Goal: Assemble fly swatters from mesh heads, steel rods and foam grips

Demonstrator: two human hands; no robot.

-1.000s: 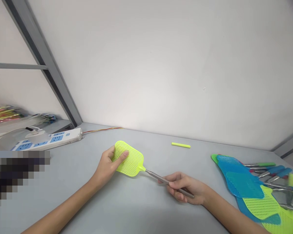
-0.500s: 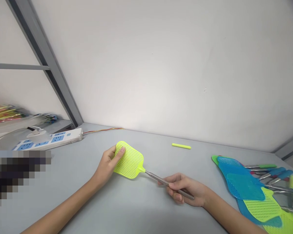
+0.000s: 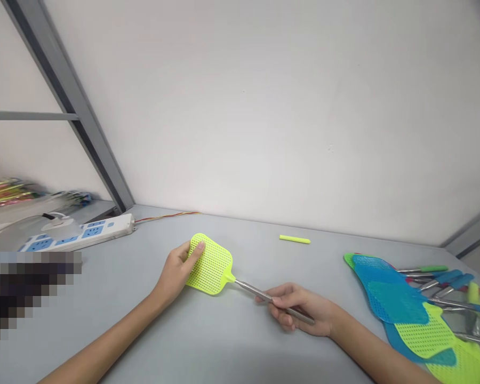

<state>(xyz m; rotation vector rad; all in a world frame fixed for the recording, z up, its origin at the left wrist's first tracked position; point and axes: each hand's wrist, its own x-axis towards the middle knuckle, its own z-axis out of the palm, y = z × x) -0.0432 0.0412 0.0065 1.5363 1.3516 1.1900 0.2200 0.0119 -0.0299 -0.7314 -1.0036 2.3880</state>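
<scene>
A yellow fly swatter (image 3: 213,264) with a mesh head and a metal telescopic rod (image 3: 260,294) is held just above the grey table (image 3: 224,341). My left hand (image 3: 176,271) grips the left edge of the mesh head, thumb on top. My right hand (image 3: 300,309) is closed around the lower part of the metal rod. The rod's bare end sticks out past my right fingers. A loose yellow handle sleeve (image 3: 295,240) lies on the table beyond the swatter, near the wall.
A pile of blue, green and yellow fly swatters (image 3: 416,309) lies at the right. A white power strip (image 3: 80,233) with a red-yellow wire sits at the left, by a grey metal frame post (image 3: 72,112). Coloured packets (image 3: 4,189) lie far left.
My left thumb has slid from the mesh face up to the head's top-left edge. The swatter and both hands have stayed nearly in place.
</scene>
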